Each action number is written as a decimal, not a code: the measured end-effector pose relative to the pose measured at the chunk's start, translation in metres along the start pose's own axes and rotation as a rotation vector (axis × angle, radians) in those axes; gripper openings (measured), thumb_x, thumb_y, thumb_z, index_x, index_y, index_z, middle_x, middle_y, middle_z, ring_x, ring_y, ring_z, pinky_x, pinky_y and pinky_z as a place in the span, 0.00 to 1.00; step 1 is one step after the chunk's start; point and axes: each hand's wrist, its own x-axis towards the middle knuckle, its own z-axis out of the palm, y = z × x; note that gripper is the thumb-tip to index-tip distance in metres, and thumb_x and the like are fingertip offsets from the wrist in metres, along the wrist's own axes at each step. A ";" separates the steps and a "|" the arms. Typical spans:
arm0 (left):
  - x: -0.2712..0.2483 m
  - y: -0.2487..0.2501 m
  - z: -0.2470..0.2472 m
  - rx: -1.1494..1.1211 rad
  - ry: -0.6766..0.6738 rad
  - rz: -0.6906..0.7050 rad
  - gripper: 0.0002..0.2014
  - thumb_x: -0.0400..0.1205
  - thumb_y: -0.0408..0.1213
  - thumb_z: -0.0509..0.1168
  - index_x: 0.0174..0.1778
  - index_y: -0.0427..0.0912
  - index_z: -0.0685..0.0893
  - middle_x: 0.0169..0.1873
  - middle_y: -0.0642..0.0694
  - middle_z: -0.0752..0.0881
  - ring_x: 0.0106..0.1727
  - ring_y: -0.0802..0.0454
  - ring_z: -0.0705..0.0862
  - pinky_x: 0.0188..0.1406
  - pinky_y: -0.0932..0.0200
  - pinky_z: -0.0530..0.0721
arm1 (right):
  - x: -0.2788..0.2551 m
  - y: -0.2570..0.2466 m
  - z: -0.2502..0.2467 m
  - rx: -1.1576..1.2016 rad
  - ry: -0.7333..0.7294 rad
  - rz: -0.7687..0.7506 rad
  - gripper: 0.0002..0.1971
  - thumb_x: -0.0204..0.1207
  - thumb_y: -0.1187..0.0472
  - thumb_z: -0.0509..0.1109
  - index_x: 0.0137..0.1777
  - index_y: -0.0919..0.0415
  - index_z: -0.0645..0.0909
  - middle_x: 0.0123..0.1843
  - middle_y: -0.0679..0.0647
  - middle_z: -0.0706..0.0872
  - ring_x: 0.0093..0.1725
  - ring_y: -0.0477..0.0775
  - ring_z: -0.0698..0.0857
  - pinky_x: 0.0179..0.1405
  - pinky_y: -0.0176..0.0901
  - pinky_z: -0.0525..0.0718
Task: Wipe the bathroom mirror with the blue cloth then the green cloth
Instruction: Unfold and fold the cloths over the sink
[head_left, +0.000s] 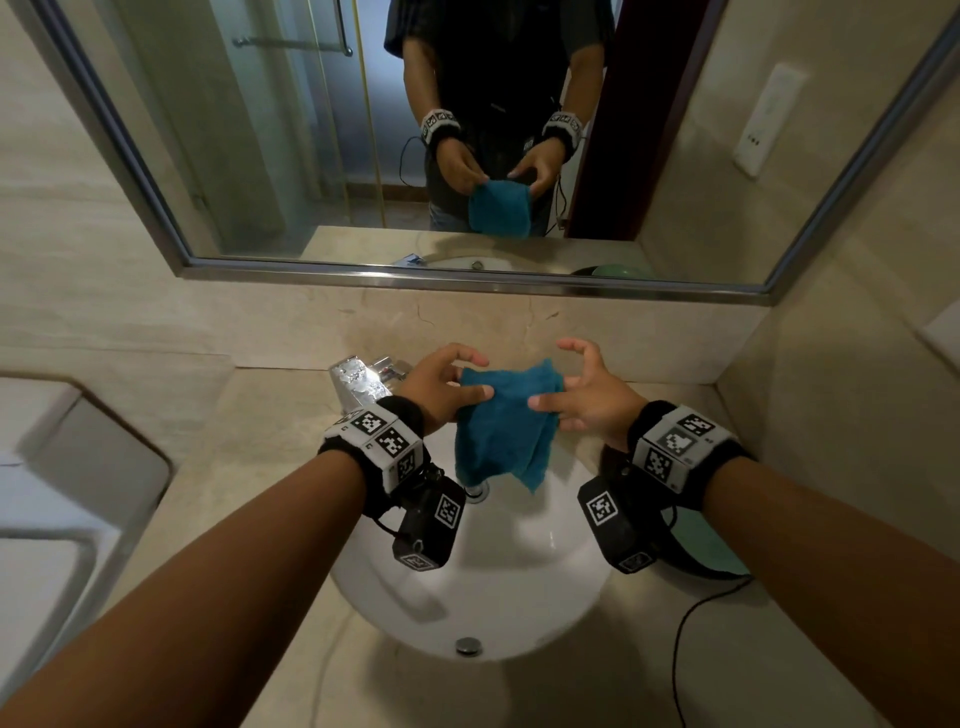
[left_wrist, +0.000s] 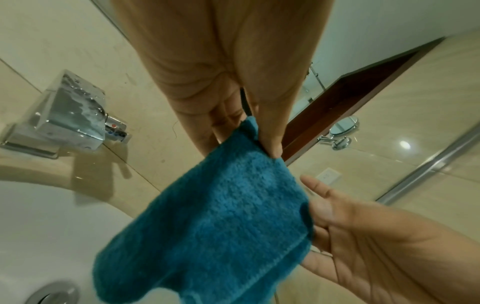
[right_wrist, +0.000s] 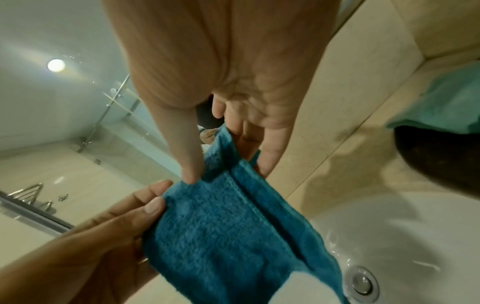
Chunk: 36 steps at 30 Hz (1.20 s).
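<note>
The blue cloth (head_left: 501, 431) hangs folded over the white sink (head_left: 519, 587), held between both hands. My left hand (head_left: 475, 382) pinches its upper left corner between thumb and fingers. My right hand (head_left: 550, 397) pinches the upper right edge with thumb and lower fingers, the other fingers raised. The wrist views show the same grips: left hand (left_wrist: 262, 142) on the blue cloth (left_wrist: 221, 216), right hand (right_wrist: 207, 166) on a fold of the cloth (right_wrist: 233, 226). The mirror (head_left: 291, 156) fills the wall ahead. The green cloth (head_left: 704, 545) lies on the counter at right, partly hidden under my right wrist.
A wet chrome faucet (head_left: 363, 382) stands behind the sink, just left of my left hand. The green cloth (right_wrist: 446, 107) sits on a dark round object (right_wrist: 441, 162). A black cable (head_left: 685, 649) trails over the beige counter (head_left: 249, 467). A wall socket (head_left: 763, 119) is at right.
</note>
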 end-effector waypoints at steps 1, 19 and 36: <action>0.001 0.001 0.000 0.022 -0.001 0.015 0.13 0.76 0.24 0.70 0.50 0.46 0.80 0.43 0.42 0.82 0.45 0.45 0.83 0.39 0.57 0.85 | 0.000 0.000 -0.001 -0.016 -0.028 -0.005 0.34 0.73 0.79 0.68 0.69 0.49 0.58 0.50 0.58 0.84 0.43 0.51 0.86 0.34 0.43 0.88; 0.009 -0.013 0.016 0.218 0.068 -0.039 0.06 0.86 0.39 0.58 0.54 0.45 0.68 0.36 0.46 0.80 0.39 0.48 0.80 0.44 0.52 0.82 | 0.011 0.017 -0.012 -0.675 0.197 -0.129 0.17 0.84 0.55 0.59 0.45 0.71 0.77 0.41 0.61 0.81 0.42 0.57 0.79 0.46 0.51 0.77; 0.032 -0.073 0.078 0.022 -0.194 -0.133 0.19 0.73 0.18 0.68 0.46 0.50 0.78 0.49 0.43 0.75 0.46 0.43 0.83 0.42 0.43 0.89 | -0.014 0.100 -0.053 -0.163 0.263 0.093 0.17 0.72 0.75 0.72 0.60 0.65 0.76 0.49 0.58 0.83 0.47 0.53 0.83 0.37 0.31 0.84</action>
